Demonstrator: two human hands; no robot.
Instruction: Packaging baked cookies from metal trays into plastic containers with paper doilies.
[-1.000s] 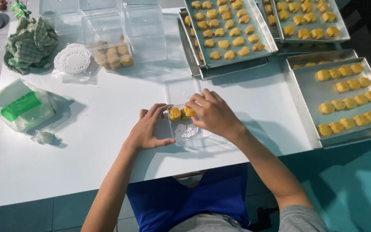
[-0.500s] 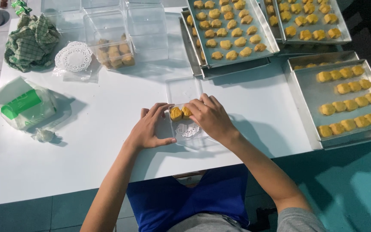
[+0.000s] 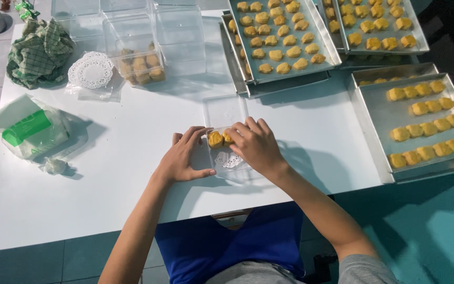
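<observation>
Both hands were down at the small clear box (image 3: pixel 226 158) near the table's front edge: the left hand (image 3: pixel 182 158) lay flat and released beside it, fingertips touching its left wall, while the right hand (image 3: pixel 256 144) curled its fingers over a yellow cookie (image 3: pixel 227 138) at the box's far end, pinching it into place. Over the last second that right hand had crept a little leftward and lower, nudging the cookie snug against the first cookie (image 3: pixel 215 139) already seated there, so two pieces sat touching side by side, and the paper doily (image 3: pixel 229 160) lining the bottom showed bare nearer the person, by my reading room for more rows. The lid (image 3: pixel 224 110) lay open just beyond the box. As for space, the white table (image 3: pixel 132 158) was open to the left, with the bagged green packet (image 3: pixel 27 131) well apart; the nearest metal tray (image 3: pixel 366 121) of cookies stood off to the right, near the table's corner, and two more trays (image 3: pixel 319 29) crowded the far edge behind, just past the lid
</observation>
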